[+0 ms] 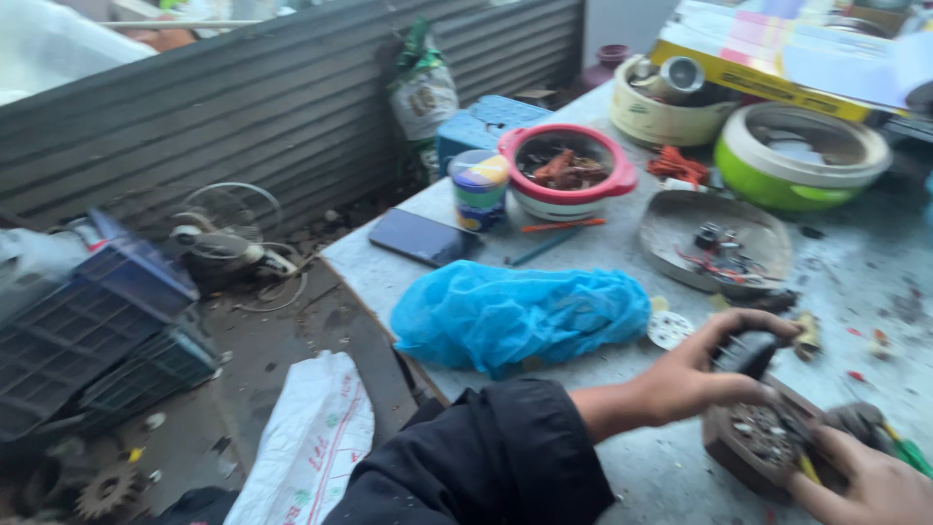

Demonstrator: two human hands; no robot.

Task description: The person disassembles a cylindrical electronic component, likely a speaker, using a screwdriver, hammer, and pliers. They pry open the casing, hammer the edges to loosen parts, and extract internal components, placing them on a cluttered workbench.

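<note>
My left hand (pixel 702 369), in a black sleeve, grips a small black part (pixel 750 352) at the top of a brown round device (pixel 763 439) with bits of metal in its middle. My right hand (pixel 870 481) at the lower right corner holds a tool with a green and yellow handle (pixel 902 449) against the same device. Both rest on the grey worktop (pixel 622 253) near its front edge.
A blue plastic bag (pixel 515 313) lies left of my hands. Behind it are a dark phone (pixel 420 236), a small tub (pixel 479 188), a red-rimmed bowl (pixel 567 170), a grey dish of parts (pixel 714 240) and a green bowl (pixel 797 156). Crates (pixel 87 331) and a white sack (pixel 309 442) sit on the floor.
</note>
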